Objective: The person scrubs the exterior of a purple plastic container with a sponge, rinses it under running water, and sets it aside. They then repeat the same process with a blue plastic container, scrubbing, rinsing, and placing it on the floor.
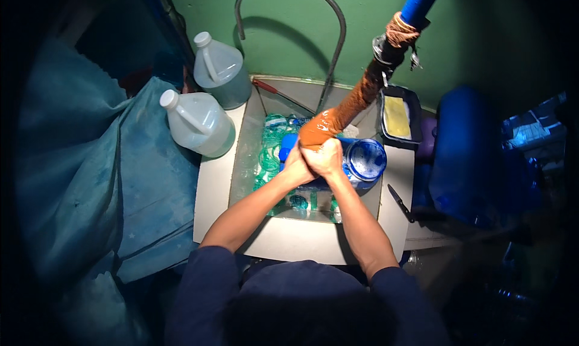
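A wet, brown sleeve (351,103), apparently cloth, slants down from a blue pipe (420,7), where brown wrapping and a clamp bind it. My left hand (295,167) and my right hand (326,158) are closed side by side around its lower end, above the sink. Below and just right of them a blue-rimmed clear container (367,159) sits in the sink, its lower part partly hidden. Green-tinted plastic bottles (269,160) crowd the sink's left side and front. The sleeve's very tip is hidden by my fingers.
Two translucent jugs, one behind (222,75) and one nearer (202,126), stand left of the sink (295,240). A curved metal tube (342,35) arches behind. On the right are a black tray (412,99) with a yellow sponge (396,117), a knife (400,202) and a blue drum (467,159).
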The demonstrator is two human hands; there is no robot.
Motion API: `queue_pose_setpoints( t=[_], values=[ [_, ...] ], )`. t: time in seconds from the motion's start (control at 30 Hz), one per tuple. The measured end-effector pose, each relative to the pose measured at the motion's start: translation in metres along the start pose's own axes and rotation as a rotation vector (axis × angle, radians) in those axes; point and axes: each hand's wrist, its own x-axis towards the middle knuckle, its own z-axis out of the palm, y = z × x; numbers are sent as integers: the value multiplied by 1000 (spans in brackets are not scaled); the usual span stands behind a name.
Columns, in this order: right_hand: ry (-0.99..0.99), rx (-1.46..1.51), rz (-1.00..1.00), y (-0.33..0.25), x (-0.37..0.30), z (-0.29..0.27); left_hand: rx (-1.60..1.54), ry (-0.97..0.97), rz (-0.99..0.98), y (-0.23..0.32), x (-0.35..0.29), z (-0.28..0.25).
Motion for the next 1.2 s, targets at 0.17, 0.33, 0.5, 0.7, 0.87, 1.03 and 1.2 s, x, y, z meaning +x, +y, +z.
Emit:
queue_pose_setpoints(
  t=[0.17,0.33,0.5,0.7,0.87,1.03,1.2],
  values=[
    [-77,-403,-124,-6,-17,-49,304,-264,-42,-4,37,7],
    [217,-695,-282,72,4,-125,811,-108,-367,63,41,-38],
    [461,-358,-234,128,19,-93,779,-16,-461,94,34,-66],
    [624,-358,129,45,-73,57,678,13,-633,77,37,-75],
    [526,-97,202,32,-98,95,775,-29,-559,79,30,-66],
    [618,-39,483,87,-34,-3,825,16,-424,79,0,-57],
    [-562,-12,622,92,31,-72,997,-107,-147,64,-25,-36]
  ],
)
